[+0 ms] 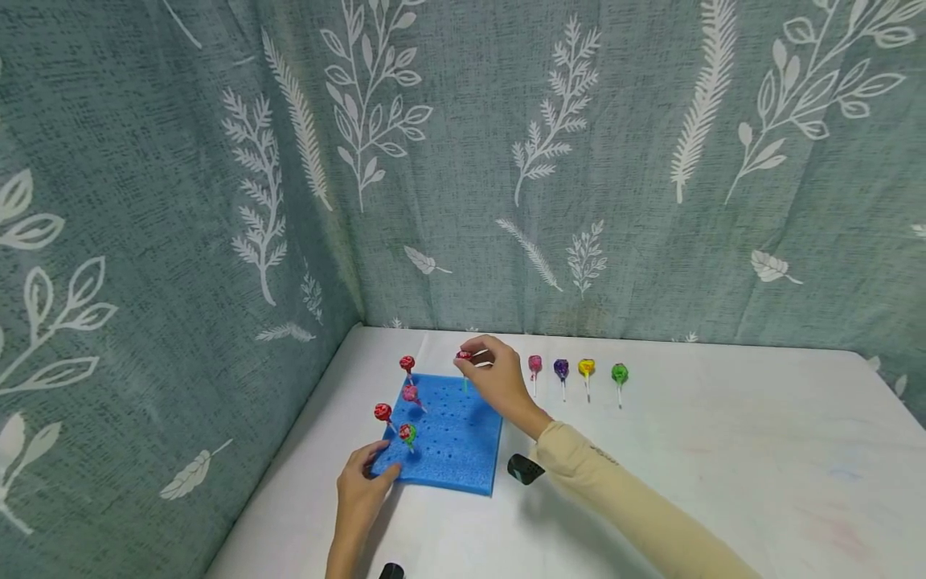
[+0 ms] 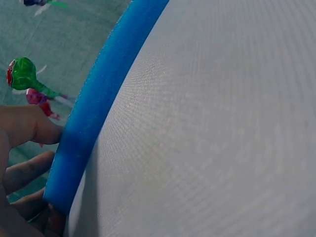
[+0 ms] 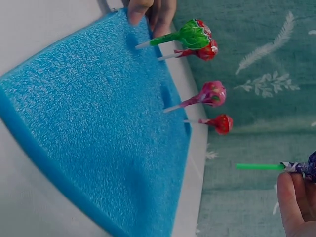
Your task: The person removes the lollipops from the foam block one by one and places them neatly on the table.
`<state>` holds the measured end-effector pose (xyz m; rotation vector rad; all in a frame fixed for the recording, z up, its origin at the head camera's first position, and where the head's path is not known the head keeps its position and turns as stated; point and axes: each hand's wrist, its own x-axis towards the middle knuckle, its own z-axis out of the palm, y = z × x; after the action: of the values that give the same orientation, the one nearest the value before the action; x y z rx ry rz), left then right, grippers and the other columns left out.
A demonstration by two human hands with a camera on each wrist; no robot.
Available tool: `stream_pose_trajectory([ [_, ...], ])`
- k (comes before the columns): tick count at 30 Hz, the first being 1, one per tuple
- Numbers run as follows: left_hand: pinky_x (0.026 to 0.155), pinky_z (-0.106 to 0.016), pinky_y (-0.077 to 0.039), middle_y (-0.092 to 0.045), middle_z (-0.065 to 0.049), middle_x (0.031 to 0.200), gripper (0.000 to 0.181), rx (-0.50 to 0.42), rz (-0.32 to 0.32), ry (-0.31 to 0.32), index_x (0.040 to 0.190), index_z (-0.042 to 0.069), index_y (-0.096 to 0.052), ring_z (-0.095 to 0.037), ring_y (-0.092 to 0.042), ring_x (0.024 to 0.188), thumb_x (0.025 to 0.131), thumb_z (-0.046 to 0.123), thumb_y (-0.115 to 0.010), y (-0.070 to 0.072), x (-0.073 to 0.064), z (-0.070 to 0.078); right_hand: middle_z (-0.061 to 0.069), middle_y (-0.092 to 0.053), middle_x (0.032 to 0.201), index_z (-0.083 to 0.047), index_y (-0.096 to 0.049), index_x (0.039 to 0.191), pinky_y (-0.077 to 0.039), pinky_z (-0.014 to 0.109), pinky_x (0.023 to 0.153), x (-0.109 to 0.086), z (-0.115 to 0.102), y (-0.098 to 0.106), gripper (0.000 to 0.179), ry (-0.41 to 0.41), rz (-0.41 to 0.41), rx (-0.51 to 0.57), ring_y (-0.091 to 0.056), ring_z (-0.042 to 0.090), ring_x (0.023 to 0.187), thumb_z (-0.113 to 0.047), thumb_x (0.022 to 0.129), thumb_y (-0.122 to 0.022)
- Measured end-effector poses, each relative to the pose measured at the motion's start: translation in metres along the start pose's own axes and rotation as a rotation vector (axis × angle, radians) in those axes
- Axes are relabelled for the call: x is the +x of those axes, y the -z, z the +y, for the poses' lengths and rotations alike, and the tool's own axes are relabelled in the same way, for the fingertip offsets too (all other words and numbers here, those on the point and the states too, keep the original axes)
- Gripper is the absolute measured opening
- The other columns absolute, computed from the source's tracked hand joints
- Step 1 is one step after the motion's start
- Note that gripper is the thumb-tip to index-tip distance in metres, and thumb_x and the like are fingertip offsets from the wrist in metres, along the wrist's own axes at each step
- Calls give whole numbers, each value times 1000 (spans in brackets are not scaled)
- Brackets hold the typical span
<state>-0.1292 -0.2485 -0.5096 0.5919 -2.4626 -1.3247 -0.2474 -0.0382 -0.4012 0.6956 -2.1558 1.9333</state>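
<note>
My right hand [image 1: 502, 378] pinches a lollipop [image 3: 310, 167] by its dark purple wrapper. Its bare green stick points down over the far part of a blue foam board [image 1: 463, 458], and in the right wrist view the stick's tip is apart from the foam. With thumb and fingers, my left hand [image 1: 360, 489] grips the board's near left corner. Along the board's left side stand a red lollipop [image 1: 407, 363], a pink lollipop [image 1: 411, 393], another red lollipop [image 1: 383, 412] and a green-and-red lollipop [image 1: 407, 433], their white sticks in the foam.
Right of the board, a pink lollipop [image 1: 535, 363], a purple lollipop [image 1: 561, 368], a yellow lollipop [image 1: 586, 367] and a green lollipop [image 1: 620, 373] lie in a row on the white table [image 1: 723, 450]. Leaf-patterned curtains [image 1: 463, 161] stand behind and at the left.
</note>
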Motion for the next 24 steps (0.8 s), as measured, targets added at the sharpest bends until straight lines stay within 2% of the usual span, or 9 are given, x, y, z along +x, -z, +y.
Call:
stream_pose_trajectory([
  [3, 97, -50, -41, -54, -20, 124, 43, -1, 1, -10, 120, 2, -61, -38, -51, 114, 79, 9, -71, 0, 1, -1, 24, -64, 98, 8, -62, 99, -55, 35, 74, -5, -18, 8, 18, 7, 6, -12, -63, 36, 87, 0, 84, -67],
  [8, 98, -50, -41, -54, -20, 125, 42, 1, 0, -15, 120, 3, -62, -39, -50, 115, 80, 10, -71, 0, 0, -1, 25, -63, 99, 7, -62, 99, -54, 43, 77, -8, -23, 15, 18, -3, 31, -12, -62, 36, 87, 1, 83, -68],
  [11, 98, -51, -41, -53, -20, 125, 42, 2, 0, -11, 120, 3, -61, -39, -50, 116, 80, 11, -71, 0, 0, 0, 22, -64, 101, 5, -62, 102, -53, 44, 80, -5, -10, 19, 20, -33, 42, -5, -62, 34, 89, -2, 84, -69],
  [15, 98, -51, -40, -53, -20, 126, 42, 11, 0, -3, 121, 3, -61, -40, -50, 116, 80, 11, -70, 0, -1, 1, 18, -64, 101, 1, -63, 103, -53, 37, 80, -2, 10, 23, 23, -49, 62, -3, -62, 30, 89, -8, 84, -71],
  [19, 98, -52, -41, -53, -20, 125, 42, 14, -1, 4, 121, 3, -61, -39, -50, 116, 81, 11, -70, 0, -1, 2, 12, -65, 98, -3, -64, 102, -54, 29, 75, -3, 16, 29, 22, -51, 71, 0, -63, 24, 86, -13, 84, -72],
  [24, 98, -51, -41, -53, -20, 125, 42, 4, -2, 0, 121, 2, -61, -38, -50, 115, 80, 10, -70, 0, -1, 1, 6, -65, 96, -7, -64, 100, -54, 28, 77, -4, 18, 37, 19, -78, 75, -11, -62, 19, 85, -15, 84, -72],
])
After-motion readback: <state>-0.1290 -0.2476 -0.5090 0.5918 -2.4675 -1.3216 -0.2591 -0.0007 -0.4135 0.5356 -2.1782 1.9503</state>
